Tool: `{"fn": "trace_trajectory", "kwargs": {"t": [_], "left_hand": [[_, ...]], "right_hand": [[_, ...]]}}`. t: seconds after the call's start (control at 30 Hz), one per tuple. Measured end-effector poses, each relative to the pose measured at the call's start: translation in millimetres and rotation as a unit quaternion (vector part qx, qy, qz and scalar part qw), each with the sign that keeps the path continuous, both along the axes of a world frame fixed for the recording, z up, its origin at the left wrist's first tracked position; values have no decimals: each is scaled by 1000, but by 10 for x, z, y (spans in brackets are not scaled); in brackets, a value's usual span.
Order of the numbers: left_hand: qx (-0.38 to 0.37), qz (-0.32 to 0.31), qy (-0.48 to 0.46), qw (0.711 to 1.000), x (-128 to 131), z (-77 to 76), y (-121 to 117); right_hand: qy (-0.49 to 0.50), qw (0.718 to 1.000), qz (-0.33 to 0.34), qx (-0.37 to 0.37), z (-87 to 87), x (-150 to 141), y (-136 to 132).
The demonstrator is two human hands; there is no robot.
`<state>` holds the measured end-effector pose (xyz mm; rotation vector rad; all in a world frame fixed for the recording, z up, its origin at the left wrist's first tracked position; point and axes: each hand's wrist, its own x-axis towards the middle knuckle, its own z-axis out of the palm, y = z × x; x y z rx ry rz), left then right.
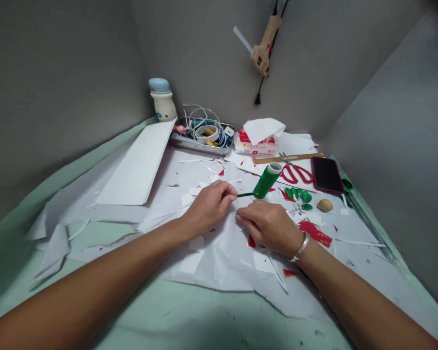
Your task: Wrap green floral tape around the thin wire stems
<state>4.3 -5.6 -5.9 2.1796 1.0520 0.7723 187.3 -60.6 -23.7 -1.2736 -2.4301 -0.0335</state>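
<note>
My left hand (216,200) is closed in a pinch on a thin dark green stick (246,195). The stick points right, towards a spool of green thread (266,182) that leans to the right behind my hands. I cannot tell whether stick and spool touch. Just in front of the spool, my right hand (265,224) is closed with thumb and fingertips together; what it holds, if anything, is hidden. A silver bangle (300,247) circles the right wrist. Right of the spool lie small glossy green leaf-like pieces (298,195) on thin stems.
White paper (219,272) with scraps covers the table. Behind are a metal tray (197,145) of supplies, a tissue pack (254,146) and a bottle (163,104). Red-handled scissors (295,173), a phone (327,175) and a round tan object (325,205) lie right. A glue gun (264,46) hangs above.
</note>
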Motion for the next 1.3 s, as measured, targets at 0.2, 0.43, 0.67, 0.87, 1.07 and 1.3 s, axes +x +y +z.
{"fn": "trace_trajectory", "kwargs": {"t": [0.2,0.43,0.67,0.87,1.07,1.3], "left_hand": [[84,-45,91,991,-4,-56,-35],[15,-114,37,993,-1,41,-51],[7,-12,-24,1000,-10,22,1],[97,-39,89,991,-18,-52,-15],[70,-135,75,986,-7,10,-56],[21,-133,24,991,-7,45,-55]], "right_hand": [[70,995,8,73,67,27,-18],[240,967,-76,-43,-33,171,170],[45,998,7,-34,-31,36,46],[53,997,23,60,54,24,-23],[230,971,-56,-18,5,141,121],[279,948,-50,-147,-18,148,162]]}}
